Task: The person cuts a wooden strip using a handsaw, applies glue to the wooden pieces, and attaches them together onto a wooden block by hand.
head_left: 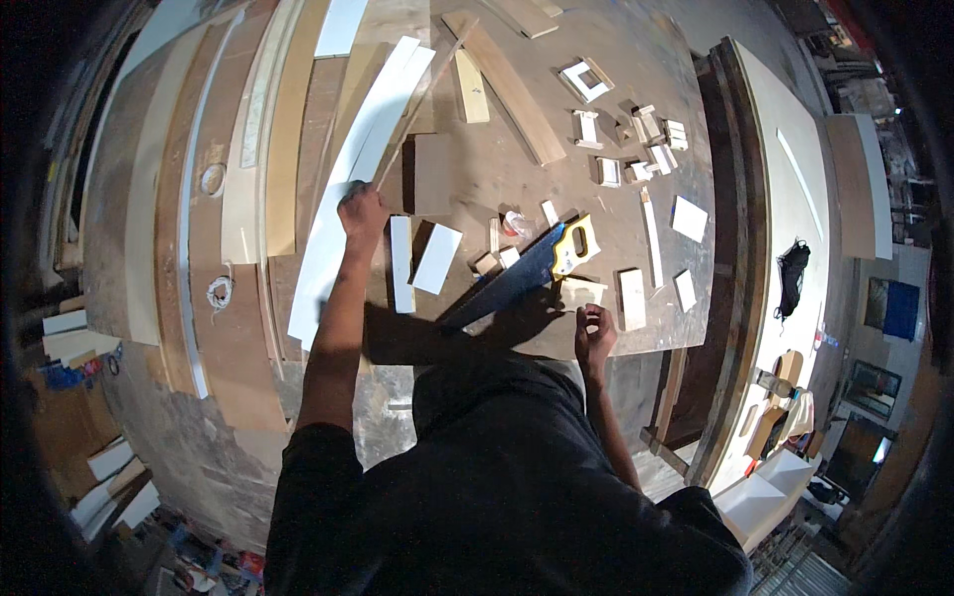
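A long white board (343, 233) with a seam along its upper part slants across the left of the worktable. My left hand (364, 211) has its fingers curled over the board's right edge, closed on it. At the table's near edge, my right hand (595, 336) is closed in a pinch; what sits between the fingertips is too small to make out. Just beyond those fingers lies a pale wood piece (583, 292). A handsaw (512, 278) with a yellow and black handle rests between my hands, its blade pointing toward me and left. Two short white-faced pieces (436, 258) lie beside my left forearm.
Several small wooden blocks and frames (608, 171) cluster at the far right. Long planks (283, 129) line the left side, with a coil of white cord (220, 291) on them. A brown plank (512, 99) lies at the back. Another bench (785, 199) stands to the right.
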Tool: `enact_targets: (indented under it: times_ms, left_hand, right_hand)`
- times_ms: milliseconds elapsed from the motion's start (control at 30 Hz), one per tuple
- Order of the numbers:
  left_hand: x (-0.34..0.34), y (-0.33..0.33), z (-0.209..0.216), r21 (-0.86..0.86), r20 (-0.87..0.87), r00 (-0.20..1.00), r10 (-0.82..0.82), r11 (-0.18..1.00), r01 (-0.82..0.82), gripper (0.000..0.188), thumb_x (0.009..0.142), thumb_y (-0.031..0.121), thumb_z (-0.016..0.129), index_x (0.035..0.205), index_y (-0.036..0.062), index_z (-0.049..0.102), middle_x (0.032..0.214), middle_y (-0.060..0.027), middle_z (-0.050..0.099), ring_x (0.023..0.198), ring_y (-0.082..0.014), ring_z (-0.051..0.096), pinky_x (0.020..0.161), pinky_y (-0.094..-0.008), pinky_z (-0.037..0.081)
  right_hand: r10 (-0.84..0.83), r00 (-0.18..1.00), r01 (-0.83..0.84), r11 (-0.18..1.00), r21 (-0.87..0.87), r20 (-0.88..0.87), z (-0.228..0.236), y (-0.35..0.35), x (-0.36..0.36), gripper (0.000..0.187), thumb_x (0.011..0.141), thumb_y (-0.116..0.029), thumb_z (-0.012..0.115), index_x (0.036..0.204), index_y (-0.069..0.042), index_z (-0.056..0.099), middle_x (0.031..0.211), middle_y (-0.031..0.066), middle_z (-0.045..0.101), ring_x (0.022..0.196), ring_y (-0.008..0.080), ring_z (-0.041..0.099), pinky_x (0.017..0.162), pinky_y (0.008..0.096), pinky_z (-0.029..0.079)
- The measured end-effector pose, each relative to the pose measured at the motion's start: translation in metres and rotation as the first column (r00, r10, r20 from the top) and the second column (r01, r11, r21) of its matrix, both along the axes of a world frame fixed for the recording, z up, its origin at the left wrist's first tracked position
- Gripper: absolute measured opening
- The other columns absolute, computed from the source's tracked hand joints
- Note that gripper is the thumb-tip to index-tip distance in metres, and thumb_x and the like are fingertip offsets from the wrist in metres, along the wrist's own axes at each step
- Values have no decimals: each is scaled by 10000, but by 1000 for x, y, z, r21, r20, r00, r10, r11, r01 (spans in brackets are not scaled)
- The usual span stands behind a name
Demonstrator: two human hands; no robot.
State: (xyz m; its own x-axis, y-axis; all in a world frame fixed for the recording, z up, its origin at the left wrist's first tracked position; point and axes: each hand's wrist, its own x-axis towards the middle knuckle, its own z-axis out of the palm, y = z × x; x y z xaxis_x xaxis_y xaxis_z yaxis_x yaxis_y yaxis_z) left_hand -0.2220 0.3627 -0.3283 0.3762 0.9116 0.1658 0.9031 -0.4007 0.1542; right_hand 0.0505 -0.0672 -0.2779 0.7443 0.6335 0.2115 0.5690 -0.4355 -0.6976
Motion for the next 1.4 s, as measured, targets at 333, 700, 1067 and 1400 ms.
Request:
enact_targets:
  times_ms: [333, 700, 1067, 1400]
  left_hand:
    - [-26, -64, 101, -256, 504, 863, -25, 950, 177, 214, 945, 219, 697, 867, 27, 649, 647, -91, 594, 576, -209, 571, 581, -354, 470]
    - [-38, -169, 215, -545, 816, 531, 230, 612, 573, 178, 1020, 178, 619, 990, 11, 673, 794, 14, 637, 715, -50, 510, 651, -218, 405]
    - [9, -223, 253, -581, 813, 542, 212, 350, 735, 285, 1059, 252, 544, 1006, 8, 682, 832, 25, 593, 745, -43, 472, 704, -214, 400]
    - [52, -250, 245, -318, 902, 432, -10, 663, 678, 242, 1021, 231, 641, 1071, 4, 710, 812, -24, 639, 658, -45, 506, 592, -230, 422]
  right_hand:
    - [36, 999, -34, 996, 80, -22, 27, 32, 9, 127, 932, -119, 727, 976, -38, 639, 870, 80, 672, 666, 183, 622, 600, 315, 511]
    - [505, 727, -385, 861, 331, -466, 148, 161, -12, 280, 960, -164, 719, 1172, 19, 701, 912, 39, 724, 815, 80, 623, 686, 245, 491]
    - [695, 368, -391, 718, 576, -617, 220, 174, -20, 57, 961, -54, 699, 946, -10, 666, 820, 55, 718, 691, 86, 680, 517, 221, 495]
    - [623, 533, -293, 770, 566, -573, 232, 146, -21, 75, 943, -28, 718, 888, 7, 681, 743, 51, 714, 624, 96, 667, 550, 236, 528]
